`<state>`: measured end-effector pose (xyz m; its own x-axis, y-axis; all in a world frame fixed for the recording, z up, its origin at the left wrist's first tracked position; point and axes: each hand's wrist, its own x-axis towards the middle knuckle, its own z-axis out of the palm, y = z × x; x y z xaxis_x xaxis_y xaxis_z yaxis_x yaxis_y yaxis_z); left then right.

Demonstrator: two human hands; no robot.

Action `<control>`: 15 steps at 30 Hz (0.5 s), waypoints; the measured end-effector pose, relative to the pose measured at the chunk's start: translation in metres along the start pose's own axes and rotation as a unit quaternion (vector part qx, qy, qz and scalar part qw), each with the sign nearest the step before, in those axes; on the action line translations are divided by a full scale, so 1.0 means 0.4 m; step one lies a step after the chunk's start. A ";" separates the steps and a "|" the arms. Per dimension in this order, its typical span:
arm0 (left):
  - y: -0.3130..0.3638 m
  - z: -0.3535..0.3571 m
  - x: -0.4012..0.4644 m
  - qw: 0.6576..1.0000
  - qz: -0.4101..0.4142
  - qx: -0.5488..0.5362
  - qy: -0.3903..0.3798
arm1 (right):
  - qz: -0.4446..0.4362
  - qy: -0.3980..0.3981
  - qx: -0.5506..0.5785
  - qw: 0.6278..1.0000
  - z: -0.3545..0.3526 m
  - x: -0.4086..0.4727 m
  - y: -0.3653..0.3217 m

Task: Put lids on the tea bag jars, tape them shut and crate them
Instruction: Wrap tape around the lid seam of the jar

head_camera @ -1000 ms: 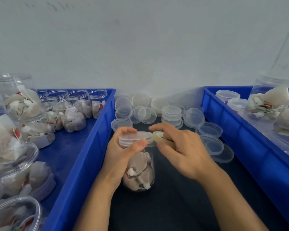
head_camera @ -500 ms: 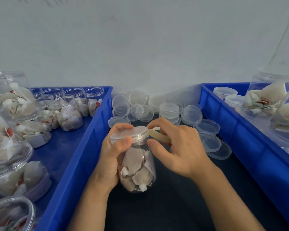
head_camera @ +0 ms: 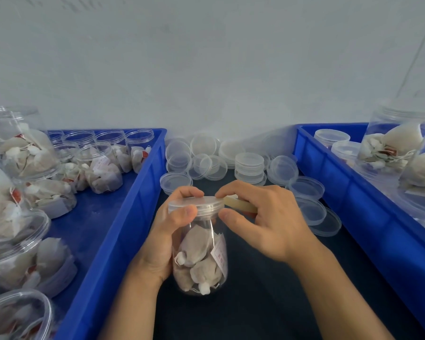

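Head view: the lidded tea bag jar stands on the dark table between two blue crates. The left hand curls around its neck and lid. The right hand pinches a tape strip at the lid's right edge. Loose lids crowd behind the jar; bare table lies nearer.

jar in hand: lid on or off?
On. The clear lid sits flat on the jar; left hand grips it, right hand holds tape at its rim.
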<state>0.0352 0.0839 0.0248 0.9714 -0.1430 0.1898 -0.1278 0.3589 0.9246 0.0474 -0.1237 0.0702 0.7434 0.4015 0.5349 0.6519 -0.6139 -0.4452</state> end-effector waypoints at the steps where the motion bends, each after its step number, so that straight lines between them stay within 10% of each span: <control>1: -0.002 -0.002 0.002 1.000 -0.006 -0.005 -0.001 | 0.002 -0.004 0.003 1.000 0.001 0.000 0.001; 15: -0.032 0.035 0.012 0.957 0.098 0.233 0.144 | 0.034 0.030 -0.032 0.998 0.025 0.003 0.023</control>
<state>0.0386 0.0656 0.0184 0.9258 0.1688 0.3381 -0.3237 -0.1073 0.9400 0.0558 -0.1222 0.0596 0.7740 0.3176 0.5478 0.5880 -0.6817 -0.4355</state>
